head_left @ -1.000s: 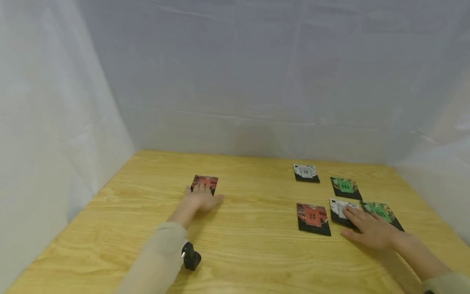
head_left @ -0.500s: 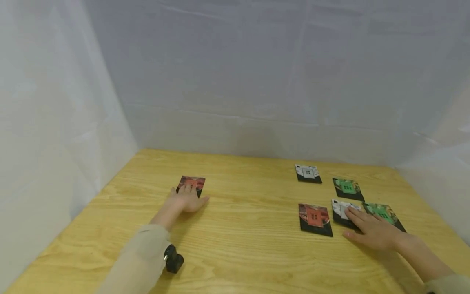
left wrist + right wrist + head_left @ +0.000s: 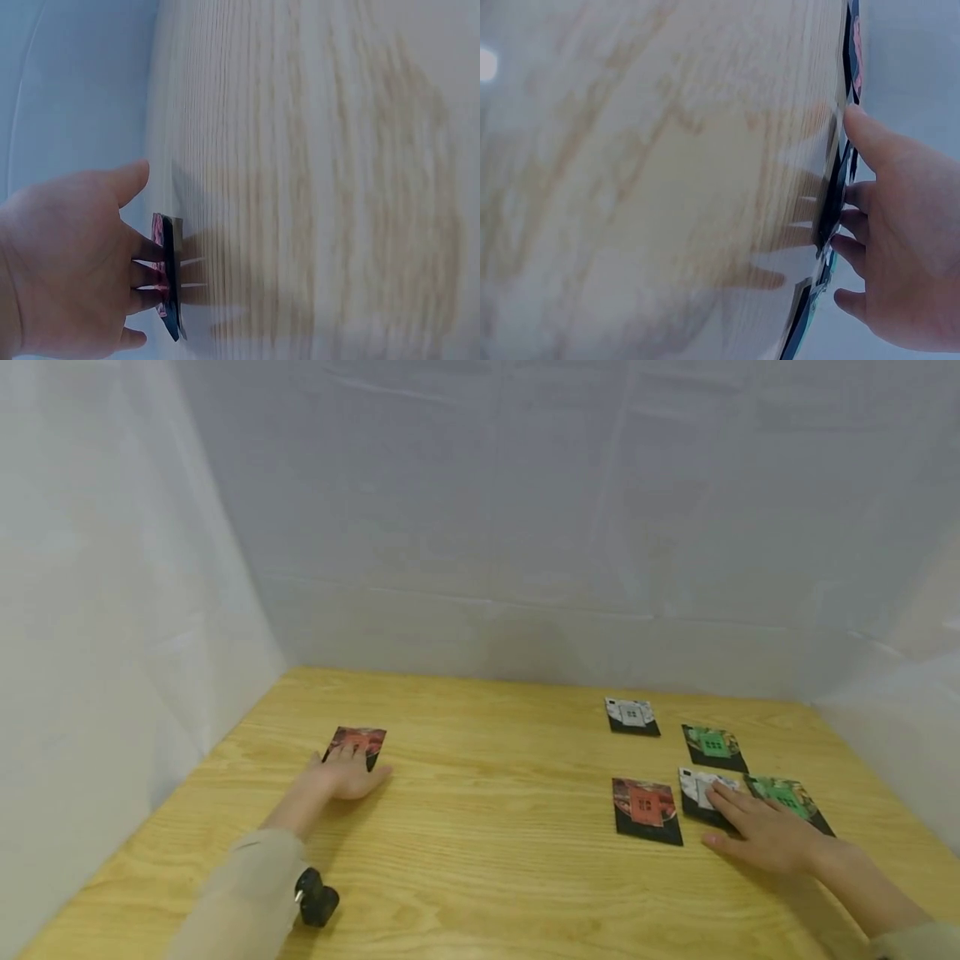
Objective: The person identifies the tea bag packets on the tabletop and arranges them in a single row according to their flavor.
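Observation:
My left hand (image 3: 341,777) lies with straight, slightly spread fingers on a flat red-and-black packet (image 3: 372,740) at the left of the table. In the left wrist view, fingertips (image 3: 148,276) touch that packet (image 3: 171,277), and the thumb stands apart from it. At the right, my right hand (image 3: 776,837) rests straight fingers on a white-and-black packet (image 3: 697,806). A green-and-black packet (image 3: 798,802) sits just beside those fingers, partly covered by the hand. Another red-and-black packet (image 3: 647,810) is left of the right thumb. The right wrist view shows the fingers (image 3: 853,225) against a packet edge.
Behind the right hand lie a second green packet (image 3: 714,747) and, farther back, a second white packet (image 3: 632,716). The wooden table (image 3: 480,827) meets white sheeting (image 3: 487,527) at the back and sides. A black device (image 3: 315,897) is strapped to the left wrist.
My left hand has slid the red packet leftward across the table, slightly toward me in the last half second. The right hand and the packets near it have stayed in place.

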The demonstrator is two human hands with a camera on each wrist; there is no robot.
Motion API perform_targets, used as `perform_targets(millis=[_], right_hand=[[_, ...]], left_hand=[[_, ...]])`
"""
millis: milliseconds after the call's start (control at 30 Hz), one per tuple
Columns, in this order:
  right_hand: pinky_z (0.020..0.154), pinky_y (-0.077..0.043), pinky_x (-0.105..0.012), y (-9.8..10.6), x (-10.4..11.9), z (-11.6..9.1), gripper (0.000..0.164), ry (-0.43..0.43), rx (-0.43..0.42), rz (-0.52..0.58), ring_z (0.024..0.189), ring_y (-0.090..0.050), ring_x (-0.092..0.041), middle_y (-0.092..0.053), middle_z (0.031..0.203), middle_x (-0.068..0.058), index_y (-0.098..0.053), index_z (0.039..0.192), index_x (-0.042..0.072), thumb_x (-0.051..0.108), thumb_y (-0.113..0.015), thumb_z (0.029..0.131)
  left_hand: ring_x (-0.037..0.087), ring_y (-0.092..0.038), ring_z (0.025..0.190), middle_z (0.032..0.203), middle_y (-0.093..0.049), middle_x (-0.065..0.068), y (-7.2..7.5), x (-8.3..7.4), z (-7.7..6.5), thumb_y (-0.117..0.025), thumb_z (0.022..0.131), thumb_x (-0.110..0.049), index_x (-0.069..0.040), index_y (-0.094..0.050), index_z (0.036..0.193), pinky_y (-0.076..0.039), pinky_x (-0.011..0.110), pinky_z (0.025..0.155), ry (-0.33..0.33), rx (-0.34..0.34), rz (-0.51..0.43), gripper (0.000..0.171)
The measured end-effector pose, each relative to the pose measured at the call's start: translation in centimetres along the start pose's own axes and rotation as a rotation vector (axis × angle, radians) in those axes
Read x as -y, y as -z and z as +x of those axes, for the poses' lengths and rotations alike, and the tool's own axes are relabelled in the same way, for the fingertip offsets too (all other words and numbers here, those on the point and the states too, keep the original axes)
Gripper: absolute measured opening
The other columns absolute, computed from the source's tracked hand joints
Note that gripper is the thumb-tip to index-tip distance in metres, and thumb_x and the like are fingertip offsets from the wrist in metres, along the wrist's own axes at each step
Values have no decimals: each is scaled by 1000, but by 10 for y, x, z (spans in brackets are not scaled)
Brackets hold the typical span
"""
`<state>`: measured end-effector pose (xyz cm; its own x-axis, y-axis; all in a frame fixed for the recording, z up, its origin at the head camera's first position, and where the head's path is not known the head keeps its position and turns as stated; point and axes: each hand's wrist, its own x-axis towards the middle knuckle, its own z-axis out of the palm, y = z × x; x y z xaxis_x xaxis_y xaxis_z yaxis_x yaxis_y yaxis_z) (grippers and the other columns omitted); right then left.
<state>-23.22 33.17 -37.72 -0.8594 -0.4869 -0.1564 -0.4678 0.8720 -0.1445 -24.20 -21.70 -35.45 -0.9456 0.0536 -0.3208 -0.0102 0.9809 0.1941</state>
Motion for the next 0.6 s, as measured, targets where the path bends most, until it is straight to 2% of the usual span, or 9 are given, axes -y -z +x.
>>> perform_targets(millis=[267, 600], right_hand=[[94, -21, -71, 1, -2, -1, 75, -4, 8, 17, 127, -27, -51, -26, 144, -31, -32, 141, -7, 50, -46, 93], [94, -25, -69, 2, -1, 0, 75, 8, -17, 14, 128, -26, -50, -26, 144, -29, -33, 141, -6, 50, -46, 93]], left_hand=[[50, -9, 133, 146, -9, 35, 0, 19, -5, -32, 98, -49, 15, -19, 141, -3, 68, 102, -19, -13, -18, 78], [51, -12, 132, 144, -11, 38, 4, 28, -16, -33, 98, -47, 15, -18, 141, -6, 68, 101, -35, -36, -7, 77]])
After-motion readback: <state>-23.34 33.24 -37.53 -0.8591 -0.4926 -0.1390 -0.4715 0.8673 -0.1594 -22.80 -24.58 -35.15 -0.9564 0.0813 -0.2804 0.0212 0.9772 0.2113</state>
